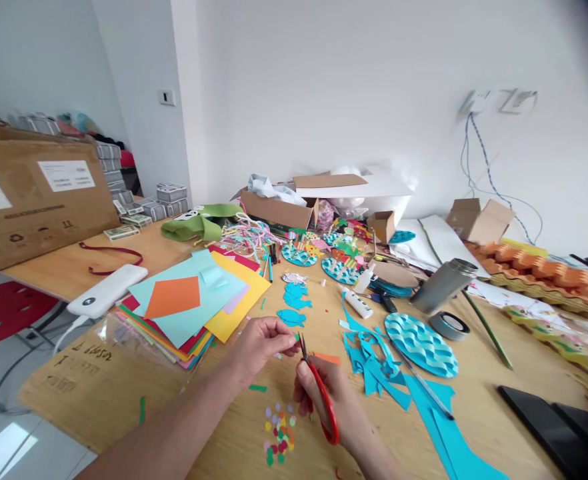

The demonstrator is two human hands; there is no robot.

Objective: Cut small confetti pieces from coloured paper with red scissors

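My right hand grips red-handled scissors, blades pointing up and away from me. My left hand is closed in a pinch on a small green paper piece, right beside the scissor tips. Below the hands lies a scatter of small coloured paper dots. An orange paper scrap sits partly behind my right hand. Just beyond the hands are blue paper fish. Green paper strips lie near my left forearm.
Coloured paper sheets and a white power bank are at left. Blue paper scraps, a wavy blue oval, a glue bottle, a tape roll and a steel flask stand or lie right. Egg trays are far right.
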